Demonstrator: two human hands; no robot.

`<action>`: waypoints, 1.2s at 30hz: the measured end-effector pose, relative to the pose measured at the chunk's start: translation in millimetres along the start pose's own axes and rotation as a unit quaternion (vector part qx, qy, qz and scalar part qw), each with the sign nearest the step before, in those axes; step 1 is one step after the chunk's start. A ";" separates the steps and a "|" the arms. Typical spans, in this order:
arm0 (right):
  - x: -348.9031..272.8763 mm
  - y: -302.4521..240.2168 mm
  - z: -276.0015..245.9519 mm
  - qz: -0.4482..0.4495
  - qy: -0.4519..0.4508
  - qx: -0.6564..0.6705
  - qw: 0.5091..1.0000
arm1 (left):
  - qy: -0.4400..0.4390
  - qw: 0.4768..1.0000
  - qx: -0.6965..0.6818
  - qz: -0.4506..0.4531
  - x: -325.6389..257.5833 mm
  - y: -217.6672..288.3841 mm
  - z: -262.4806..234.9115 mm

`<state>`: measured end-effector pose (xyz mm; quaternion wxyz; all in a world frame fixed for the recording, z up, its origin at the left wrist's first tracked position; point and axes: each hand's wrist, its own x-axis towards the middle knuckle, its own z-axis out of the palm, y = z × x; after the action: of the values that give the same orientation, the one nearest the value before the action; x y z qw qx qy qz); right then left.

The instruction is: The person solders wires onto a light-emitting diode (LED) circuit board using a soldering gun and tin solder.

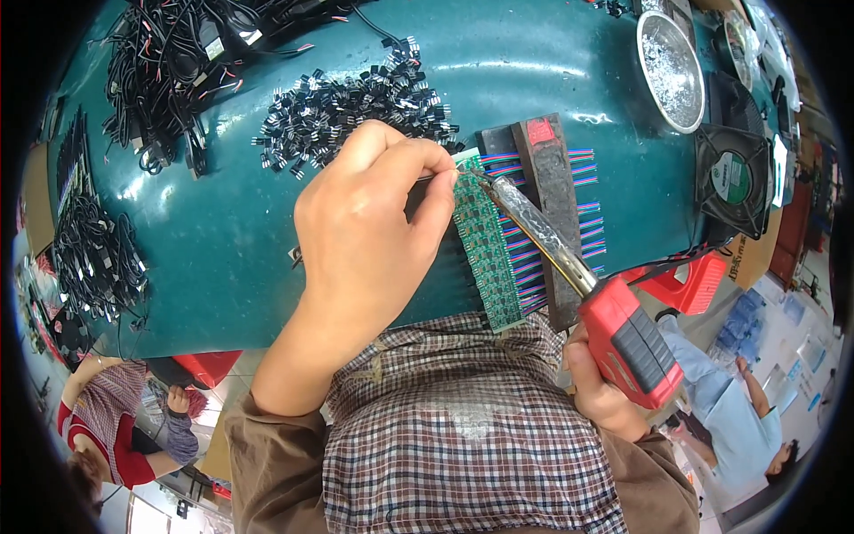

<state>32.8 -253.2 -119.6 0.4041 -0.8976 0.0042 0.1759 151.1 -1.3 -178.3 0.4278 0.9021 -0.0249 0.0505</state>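
Observation:
My left hand (365, 214) is closed in a pinch at the top end of a long green circuit board panel (491, 258). Between thumb and forefinger is a thin wire, mostly hidden by the fingers. In my right hand (600, 396) is a red and black soldering iron (627, 343), gripped by its handle. Its tip meets the board's top end, close to my left fingertips. Groups of coloured wires (587, 209) run from the board's right side under a dark, heavy bar (553, 214) that lies across them.
A heap of small black connectors (356, 111) lies beyond my left hand. Bundles of black cables (165, 71) cover the far left, with more cables (93, 258) nearer. At the right stand a metal bowl (672, 76) and a black fan (731, 181). Two other people sit nearby.

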 end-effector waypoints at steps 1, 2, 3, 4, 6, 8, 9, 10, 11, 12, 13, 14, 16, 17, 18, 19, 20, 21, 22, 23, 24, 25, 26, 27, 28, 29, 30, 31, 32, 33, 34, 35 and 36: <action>-0.1 0.2 0.3 0.003 0.001 0.003 1.000 | 0.003 1.000 0.001 0.001 -0.1 -0.3 0.2; 0.0 0.3 0.5 0.004 0.001 0.003 1.000 | 0.003 1.000 0.001 0.000 -0.2 -0.6 0.4; 0.2 0.3 0.7 0.000 0.001 -0.001 1.000 | 0.004 1.000 0.001 0.001 -0.2 -1.0 0.7; 0.5 0.3 0.8 -0.004 0.003 -0.004 1.000 | 0.006 1.000 0.001 0.001 0.0 -1.2 1.1; 0.6 0.1 1.5 0.000 0.006 0.001 1.000 | 0.004 1.000 0.001 0.001 0.5 -1.7 1.7; 0.6 0.4 2.7 0.002 0.008 0.008 1.000 | 0.004 1.000 0.004 0.002 -0.4 -1.6 1.4; 1.6 0.5 3.2 -0.007 0.009 0.009 1.000 | 0.004 1.000 0.005 0.004 -0.8 -1.6 1.4; 3.1 0.3 3.5 -0.015 0.010 0.009 1.000 | 0.004 1.000 0.006 0.006 -0.5 -1.8 1.5; 4.7 -0.7 3.5 -0.015 0.009 0.009 1.000 | 0.004 1.000 0.006 0.006 -0.4 -2.1 1.7; 6.2 -2.3 3.2 -0.017 0.007 0.009 1.000 | 0.004 1.000 0.008 0.008 -0.3 -2.4 1.8; 6.9 -3.3 2.9 -0.020 0.005 0.007 1.000 | 0.005 1.000 0.009 0.010 0.0 -2.5 2.0; 6.2 -2.3 2.6 -0.019 0.005 0.007 1.000 | 0.005 1.000 0.009 0.010 0.0 -2.4 2.1; 3.4 0.4 0.9 -0.023 -0.006 -0.022 0.999 | 0.003 1.000 0.011 0.005 0.1 -1.8 1.8; 2.8 -0.2 -0.6 -0.023 -0.005 -0.023 0.999 | 0.003 1.000 0.010 0.006 0.7 -1.0 1.2; 2.5 -1.3 -2.3 0.005 -0.005 0.004 1.000 | -0.001 1.000 0.017 0.006 1.8 0.1 0.4; 2.0 -1.3 -3.0 0.032 -0.006 0.033 0.999 | -0.004 1.000 0.027 0.005 1.7 0.9 -0.7; 0.8 -0.2 -2.7 0.031 -0.006 0.034 0.999 | -0.004 1.000 0.029 0.004 1.2 1.0 -1.0; -0.6 1.4 -1.9 0.031 -0.005 0.035 0.999 | -0.003 1.000 0.031 0.003 0.5 0.9 -1.1; -1.5 1.5 -2.2 0.031 -0.002 0.034 0.999 | -0.003 1.000 0.030 0.004 0.7 1.1 -0.7; -1.2 0.4 -1.9 0.031 -0.001 0.032 0.999 | -0.003 1.000 0.028 0.005 0.8 1.4 -0.3; -0.5 -1.0 -0.9 0.027 0.008 0.045 0.999 | -0.003 1.000 0.025 0.006 0.7 1.6 0.1; 0.5 -1.6 0.1 0.020 0.014 0.060 0.998 | -0.002 1.000 0.026 0.006 0.2 1.6 -0.5; 0.3 -1.5 0.2 0.019 0.014 0.061 0.998 | 0.000 1.000 0.027 0.006 -0.3 1.5 -0.7; -0.6 -1.4 0.3 0.028 0.015 0.051 0.998 | 0.002 1.000 0.026 0.008 -0.8 1.6 -0.4; -1.4 -1.2 0.2 0.037 0.016 0.040 0.998 | 0.004 1.000 0.024 0.009 -1.1 1.3 0.1; -2.7 0.2 0.2 0.035 0.016 0.040 0.998 | 0.006 1.000 0.024 0.009 -1.4 0.7 0.6; -4.5 2.8 0.1 0.031 0.018 0.040 0.999 | 0.008 1.000 0.027 0.013 -1.7 0.0 1.2; -5.9 4.6 -0.3 0.028 0.021 0.039 0.999 | 0.010 0.999 0.030 0.018 -1.6 -0.4 1.9; -6.9 5.5 -1.0 0.026 0.021 0.038 0.999 | 0.012 0.999 0.030 0.019 -1.5 -0.8 2.5; -7.5 6.2 -1.7 0.020 0.026 0.030 0.999 | 0.011 0.999 0.036 0.022 -1.3 -1.2 3.1; -8.0 6.3 -2.2 0.014 0.031 0.021 0.999 | 0.010 0.999 0.042 0.025 -1.2 -1.1 3.2; -7.2 5.0 -0.6 0.011 0.032 0.021 0.999 | 0.013 0.999 0.043 0.027 -1.0 -0.8 3.4; -5.7 2.7 2.4 -0.006 0.049 0.031 0.998 | 0.016 0.999 0.040 0.030 -0.4 -0.2 3.6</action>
<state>26.3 -254.0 -121.1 0.4319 -0.8924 0.0241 0.1286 151.0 -3.9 -180.7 0.3898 0.9165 -0.0431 0.0791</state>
